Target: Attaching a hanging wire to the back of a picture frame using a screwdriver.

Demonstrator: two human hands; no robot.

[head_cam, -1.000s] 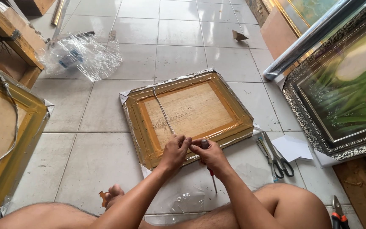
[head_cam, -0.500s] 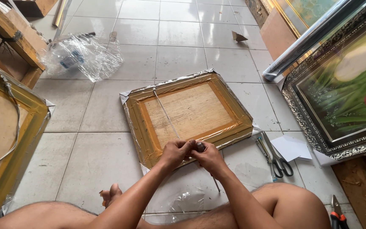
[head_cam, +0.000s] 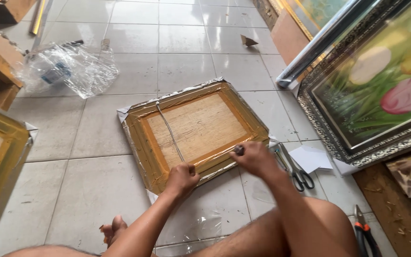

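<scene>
A wooden picture frame (head_cam: 193,128) lies face down on the tiled floor, wrapped in clear plastic. A thin white cord (head_cam: 168,131) runs from the frame's far left corner down to my left hand (head_cam: 181,178), which is closed on the cord's near end at the frame's front rail. My right hand (head_cam: 255,159) rests on the frame's front right rail, pinching a small dark tool or fastener against the wood. My bare legs and a foot show at the bottom.
Scissors (head_cam: 295,167) and a white paper scrap (head_cam: 311,157) lie right of the frame. Pliers (head_cam: 365,233) lie at the lower right. A framed flower painting (head_cam: 381,90) leans at right. Crumpled plastic (head_cam: 67,69) lies at the far left, another gold frame (head_cam: 1,166) at the left edge.
My hands have parted: the right one moved right along the front rail, while the left stayed on the cord. The view has shifted, so the frame looks turned.
</scene>
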